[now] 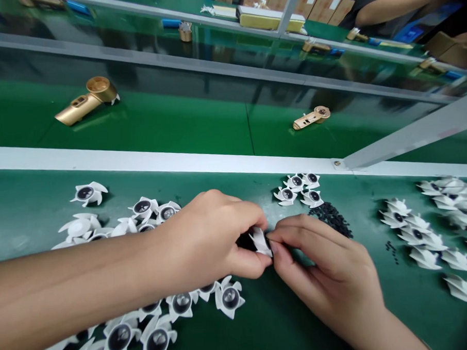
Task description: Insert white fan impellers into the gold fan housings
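Between the thumb and fingers of my left hand point(216, 237) is a small white fan impeller point(260, 242), turned on its side with its hub facing right. My right hand point(326, 269) is pinched closed against that hub. Whatever its fingertips hold is hidden. Just behind my right hand lies a pile of tiny black pieces point(330, 220). Many loose white impellers point(155, 341) with dark hubs spread under and around my left forearm. A small group of impellers point(298, 188) sits beyond my hands.
More impellers point(425, 233) lie at the right, near a few scattered black bits point(391, 251). Past a white rail point(140, 157), a gold fan housing point(87, 101) and a gold handle part point(311, 118) rest on a green belt. A person's arm point(404, 5) shows at upper right.
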A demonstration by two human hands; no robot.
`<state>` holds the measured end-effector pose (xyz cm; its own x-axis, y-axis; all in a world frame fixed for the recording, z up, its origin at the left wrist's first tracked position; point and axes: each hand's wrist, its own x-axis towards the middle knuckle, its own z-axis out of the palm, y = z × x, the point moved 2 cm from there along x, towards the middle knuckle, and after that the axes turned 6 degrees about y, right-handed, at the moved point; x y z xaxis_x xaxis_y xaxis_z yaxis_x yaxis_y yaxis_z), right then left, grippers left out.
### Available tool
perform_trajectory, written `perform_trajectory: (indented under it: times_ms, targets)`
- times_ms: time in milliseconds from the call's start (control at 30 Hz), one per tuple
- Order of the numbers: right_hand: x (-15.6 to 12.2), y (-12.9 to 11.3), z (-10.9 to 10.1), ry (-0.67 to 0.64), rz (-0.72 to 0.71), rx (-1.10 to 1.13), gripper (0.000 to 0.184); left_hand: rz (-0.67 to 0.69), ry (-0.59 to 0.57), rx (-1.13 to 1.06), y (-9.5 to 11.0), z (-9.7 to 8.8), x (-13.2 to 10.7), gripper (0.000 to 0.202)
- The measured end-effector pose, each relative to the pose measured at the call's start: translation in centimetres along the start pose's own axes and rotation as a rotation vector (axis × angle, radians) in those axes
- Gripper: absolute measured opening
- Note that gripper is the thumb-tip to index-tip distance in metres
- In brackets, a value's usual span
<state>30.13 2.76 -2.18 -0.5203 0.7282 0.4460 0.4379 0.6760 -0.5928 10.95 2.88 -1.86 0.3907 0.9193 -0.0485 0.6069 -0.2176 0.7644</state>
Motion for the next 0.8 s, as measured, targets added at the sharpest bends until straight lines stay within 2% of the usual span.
perform_trajectory:
  times_ms: [100, 233, 267, 333, 400, 467, 567, 667, 733, 800]
  targets:
    - [-0.7, -0.1, -0.4, -0.018, -0.063, -0.069, 0.026, 0.006, 0.047, -0.019, 0.0, -0.2, -0.1, 0.014]
    - [-1.6, -0.2, -0.5, -0.110, -0.249, -0.175, 0.048, 0.025, 0.083, -0.017, -0.2, -0.2, -0.4, 0.013]
    - [-1.5, -0.2, -0.5, -0.093, -0.234, -0.149, 0.049, 0.027, 0.099, -0.026, -0.1, -0.2, -0.5, 0.013]
    - [-1.1, 0.0, -0.7, 0.002, -0.038, 0.030, 0.046, 0.037, 0.162, -0.058, 0.2, -0.3, -0.9, 0.017]
    - [-0.7, 0.4, -0.7, 0.067, 0.284, 0.389, 0.037, 0.089, 0.228, -0.098, 0.8, -0.4, -1.2, 0.023]
    - [-0.3, 0.6, -0.2, 0.021, 0.543, 0.807, 0.026, 0.175, 0.272, -0.116, 1.6, -0.4, -1.4, 0.027]
    - [0.0, 0.8, 0.1, -0.074, 0.698, 1.216, 0.017, 0.189, 0.266, -0.115, 2.3, -0.4, -1.0, 0.026]
    - [0.3, 1.7, -0.3, -0.064, 0.729, 1.314, 0.022, 0.178, 0.215, -0.073, 2.2, -1.1, 2.0, 0.052]
    - [0.5, 2.6, -0.8, 0.023, 0.758, 1.218, 0.026, 0.216, 0.228, 0.070, 1.8, -2.0, 6.0, 0.066]
    - [0.6, 3.6, -1.3, 0.124, 0.813, 1.065, 0.026, 0.186, 0.293, 0.275, 1.2, -2.9, 11.3, 0.055]
